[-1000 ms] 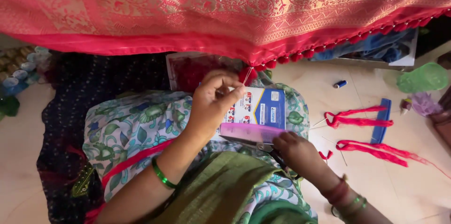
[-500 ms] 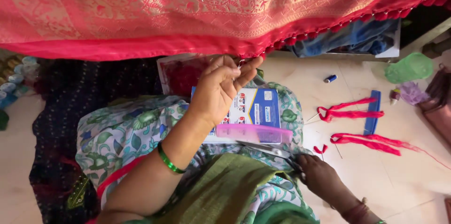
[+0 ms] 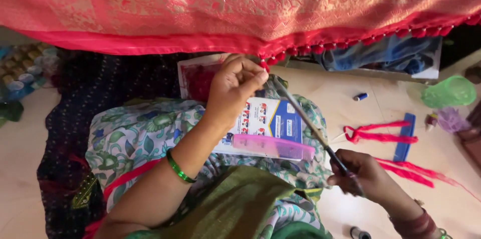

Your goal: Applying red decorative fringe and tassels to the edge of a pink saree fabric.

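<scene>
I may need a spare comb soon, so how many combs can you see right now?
2. A pink comb lies on the printed card on the lap, between the two hands. A blue comb lies on the floor to the right, beside the red thread bundles. Others may be hidden under the cloth.

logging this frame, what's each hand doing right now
Left hand: closed, pinching the red cloth's tassel edge.
Right hand: closed on a thin tool.

You're over a pale, smooth floor (image 3: pixel 381 103), evenly lit w/ soft shadows. At 2 o'clock: green plastic cup (image 3: pixel 449 91) on its side, blue cloth (image 3: pixel 386 53) bunched nr the edge. At 9 o'clock: dark dotted fabric (image 3: pixel 115 86) spread flat, small jars (image 3: pixel 22 71) beyond it.
</scene>
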